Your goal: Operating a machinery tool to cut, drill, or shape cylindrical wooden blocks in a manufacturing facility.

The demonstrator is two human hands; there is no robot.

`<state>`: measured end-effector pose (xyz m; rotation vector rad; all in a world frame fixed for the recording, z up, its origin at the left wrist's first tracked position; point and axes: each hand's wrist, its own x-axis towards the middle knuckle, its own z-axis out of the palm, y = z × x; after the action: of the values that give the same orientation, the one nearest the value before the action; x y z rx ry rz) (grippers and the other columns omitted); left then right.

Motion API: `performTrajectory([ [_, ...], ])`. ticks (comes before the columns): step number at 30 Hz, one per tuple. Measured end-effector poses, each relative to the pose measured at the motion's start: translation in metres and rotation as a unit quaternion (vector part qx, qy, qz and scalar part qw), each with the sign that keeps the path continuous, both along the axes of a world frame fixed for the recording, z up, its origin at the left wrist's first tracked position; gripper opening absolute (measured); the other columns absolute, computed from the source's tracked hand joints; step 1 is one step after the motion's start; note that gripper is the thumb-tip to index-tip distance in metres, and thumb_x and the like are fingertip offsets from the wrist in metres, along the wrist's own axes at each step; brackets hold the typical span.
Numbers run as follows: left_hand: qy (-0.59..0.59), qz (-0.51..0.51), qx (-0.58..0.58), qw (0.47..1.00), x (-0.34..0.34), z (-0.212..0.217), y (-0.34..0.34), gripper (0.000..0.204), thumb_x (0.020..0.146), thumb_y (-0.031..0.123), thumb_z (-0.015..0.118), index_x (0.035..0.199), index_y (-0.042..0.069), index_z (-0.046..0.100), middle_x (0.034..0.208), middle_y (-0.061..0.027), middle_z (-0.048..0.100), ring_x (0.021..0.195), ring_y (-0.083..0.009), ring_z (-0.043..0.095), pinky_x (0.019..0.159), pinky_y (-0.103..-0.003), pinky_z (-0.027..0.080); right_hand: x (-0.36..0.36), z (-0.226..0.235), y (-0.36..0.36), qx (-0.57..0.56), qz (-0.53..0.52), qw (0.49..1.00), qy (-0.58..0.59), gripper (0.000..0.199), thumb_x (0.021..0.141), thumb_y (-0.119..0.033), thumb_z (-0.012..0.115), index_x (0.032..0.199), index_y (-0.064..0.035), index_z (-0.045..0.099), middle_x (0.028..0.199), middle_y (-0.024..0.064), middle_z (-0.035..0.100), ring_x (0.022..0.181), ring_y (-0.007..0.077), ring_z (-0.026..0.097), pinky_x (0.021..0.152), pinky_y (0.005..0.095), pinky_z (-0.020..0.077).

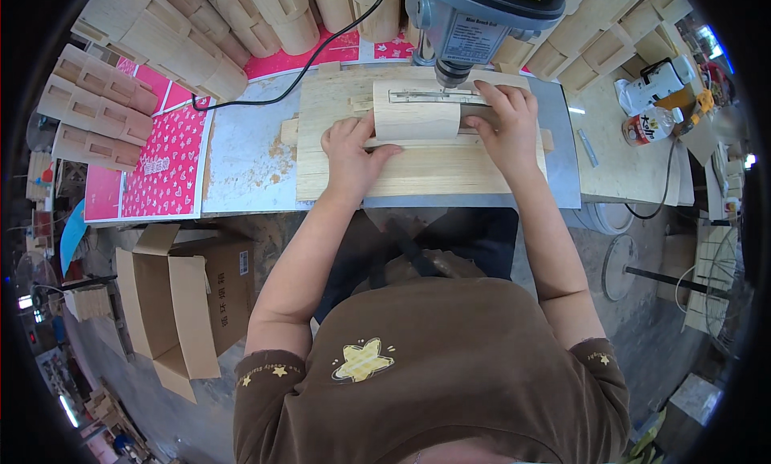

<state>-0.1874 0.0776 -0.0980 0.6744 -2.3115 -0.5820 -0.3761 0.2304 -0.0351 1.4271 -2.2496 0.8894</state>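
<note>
A pale, rounded wooden piece [414, 125] lies across a light wooden board [329, 171] on the bench, beneath the chuck [452, 73] of a bench drill [474, 30]. Along its upper side runs a narrow rectangular outline or slot with dark edges; I cannot tell which. My left hand [353, 155] grips the left end, its thumb stretched along the near side. At the other end my right hand [510, 122] has fingers over the far edge and the thumb nearer me. The drill's tip is hard to make out against the wood.
Many slotted wooden cylinders [100, 110] stand or lie around the bench's back and left. A black cable [305, 66] crosses the left side. On the right are a bottle [649, 128] and a blue marker-like stick [589, 148]. An open cardboard box [193, 303] sits on the floor.
</note>
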Motion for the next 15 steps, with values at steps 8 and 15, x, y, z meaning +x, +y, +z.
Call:
performTrajectory([
  [8, -0.002, -0.019, 0.006, 1.000, 0.002, 0.001, -0.002, 0.060, 0.059, 0.031, 0.080, 0.112, 0.011, 0.062, 0.078, -0.0021, 0.053, 0.084, -0.0221, 0.050, 0.084, -0.038, 0.031, -0.062, 0.112, -0.016, -0.370, 0.124, 0.911, -0.135, 0.031, 0.090, -0.010, 0.058, 0.119, -0.0018, 0.055, 0.096, 0.0049, 0.060, 0.086, 0.0095, 0.056, 0.073, 0.0219, 0.0440],
  [15, -0.003, -0.027, 0.005, 1.000, -0.003, 0.004, 0.001, 0.061, 0.060, 0.032, 0.079, 0.114, 0.010, 0.060, 0.082, -0.0029, 0.054, 0.086, -0.0231, 0.049, 0.083, -0.038, 0.031, -0.046, 0.194, -0.045, -0.188, 0.084, 0.969, -0.134, 0.025, 0.093, -0.018, 0.049, 0.086, 0.0020, 0.062, 0.070, 0.0066, 0.059, 0.069, 0.0127, 0.054, 0.064, 0.0230, 0.0412],
])
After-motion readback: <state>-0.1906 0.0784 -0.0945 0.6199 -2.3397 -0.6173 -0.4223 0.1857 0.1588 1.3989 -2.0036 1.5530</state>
